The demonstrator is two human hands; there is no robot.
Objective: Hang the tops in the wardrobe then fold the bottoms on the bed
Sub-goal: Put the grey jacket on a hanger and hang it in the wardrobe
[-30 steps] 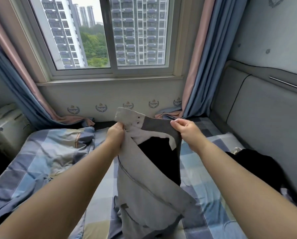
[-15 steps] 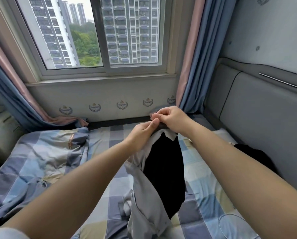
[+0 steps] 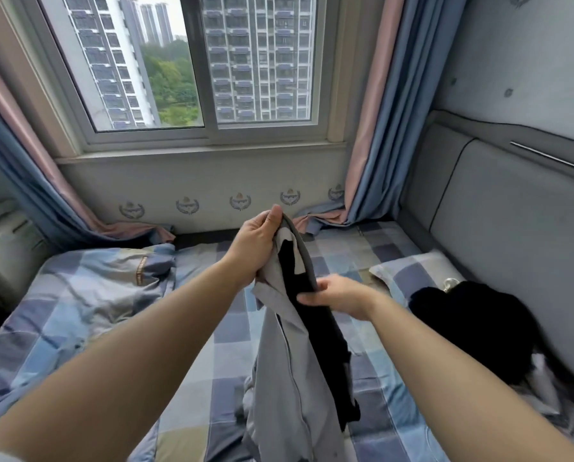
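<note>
A bed [image 3: 212, 335] covered in a blue, grey and cream checked sheet fills the lower part of the view, running up to a wall under a wide sliding window [image 3: 192, 68] framed by blue and pink curtains [image 3: 379, 128]. A grey padded headboard [image 3: 512, 235] lines the right side. A rumpled checked quilt [image 3: 89, 295] of the same colours lies on the left of the bed, and a checked pillow [image 3: 409, 271] sits near the headboard. Just beside the pillow, against the headboard, lies a heap of black clothing [image 3: 472, 325].

Above the middle of the bed hangs a pair of grey trousers with a dark inner lining [image 3: 292, 378], its lower end resting crumpled on the sheet. The person's left hand [image 3: 255, 245] grips the waistband at the top, fingers and thumb curled round the fabric. The right hand [image 3: 335, 295], lower down, pinches the dark edge of the trousers between thumb and fingers.
</note>
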